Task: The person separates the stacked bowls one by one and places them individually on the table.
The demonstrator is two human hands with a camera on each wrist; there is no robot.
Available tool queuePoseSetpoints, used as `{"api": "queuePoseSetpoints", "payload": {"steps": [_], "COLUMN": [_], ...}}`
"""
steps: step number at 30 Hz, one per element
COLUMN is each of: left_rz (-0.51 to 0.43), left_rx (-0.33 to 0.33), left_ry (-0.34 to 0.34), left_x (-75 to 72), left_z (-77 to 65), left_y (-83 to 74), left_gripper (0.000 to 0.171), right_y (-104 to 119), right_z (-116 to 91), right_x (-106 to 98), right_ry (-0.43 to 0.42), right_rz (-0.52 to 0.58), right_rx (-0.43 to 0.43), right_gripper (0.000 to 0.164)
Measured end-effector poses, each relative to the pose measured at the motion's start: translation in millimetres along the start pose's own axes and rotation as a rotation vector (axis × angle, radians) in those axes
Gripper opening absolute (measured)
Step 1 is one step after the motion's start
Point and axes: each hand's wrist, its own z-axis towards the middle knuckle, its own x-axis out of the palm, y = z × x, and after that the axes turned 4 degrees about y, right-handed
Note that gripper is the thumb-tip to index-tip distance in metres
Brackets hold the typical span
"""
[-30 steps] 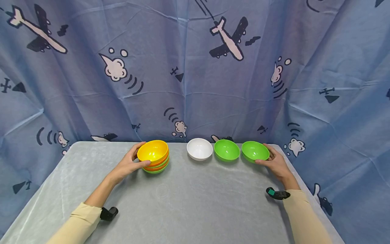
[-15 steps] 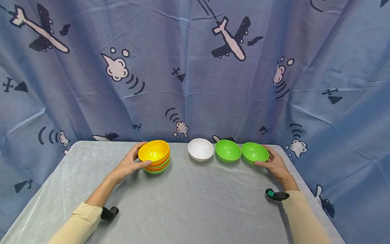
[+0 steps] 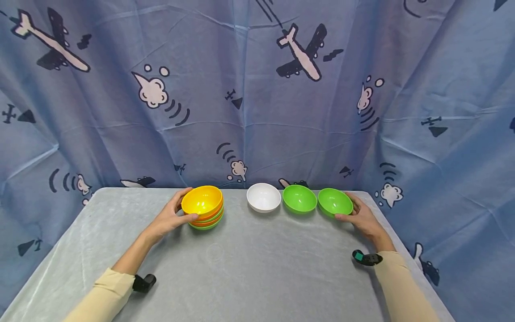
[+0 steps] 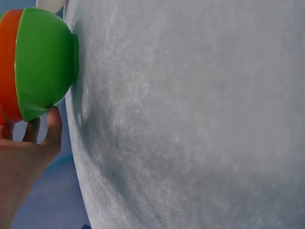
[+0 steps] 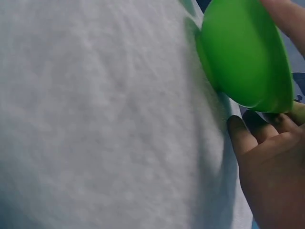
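On the left of the table, a stack of nested bowls (image 3: 202, 201) has a yellow one on top and orange and green ones beneath. My left hand (image 3: 172, 217) holds this stack from its left side, thumb at the front near the upper rim. In the left wrist view the lowest green bowl (image 4: 45, 64) has its foot by the cloth, with fingertips against its side. At the right, my right hand (image 3: 364, 217) grips a green bowl (image 3: 335, 202), thumb on the near rim and fingers around its far right side. The right wrist view shows that bowl (image 5: 245, 57) from the side.
A white bowl (image 3: 263, 197) and another green bowl (image 3: 299, 199) stand in a row left of the held green bowl, near the back edge. A pale grey cloth covers the table (image 3: 249, 268). Behind hangs a blue curtain (image 3: 201, 89) with airplane prints.
My right hand has shifted the right green bowl slightly left and nearer to me, closer to the middle green bowl. The left hand and the stack stay in place.
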Motion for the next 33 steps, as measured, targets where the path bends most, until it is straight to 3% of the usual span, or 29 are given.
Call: {"api": "queuePoseSetpoints", "payload": {"steps": [7,13,21,28,33], "left_rz": [-0.004,-0.002,0.031,0.042,0.042], "left_rx": [0.019,0.039,0.008,-0.007,-0.007], "left_ry": [0.005,0.004,0.001,-0.002,-0.003], "left_x": [1.3,2.3,3.1,2.8,2.0], "left_z": [0.0,-0.1,1.9,1.0,0.8], "left_y": [2.8,4.6,4.4,3.8,4.0], "left_gripper": [0.09,0.086,0.087,0.087,0.087], "right_y": [11,23,43,58,70], "right_z": [-5,-7,-3,2,8], "right_x": [-9,-14,-18,-21,-11], "right_ry": [0.028,-0.002,-0.056,-0.072,-0.07], "right_rz": [0.011,0.034,-0.062,-0.026,0.016], "right_rx": [-0.023,-0.067,-0.097,-0.113,-0.147], "right_gripper": [0.097,0.088,0.087,0.082,0.079]}}
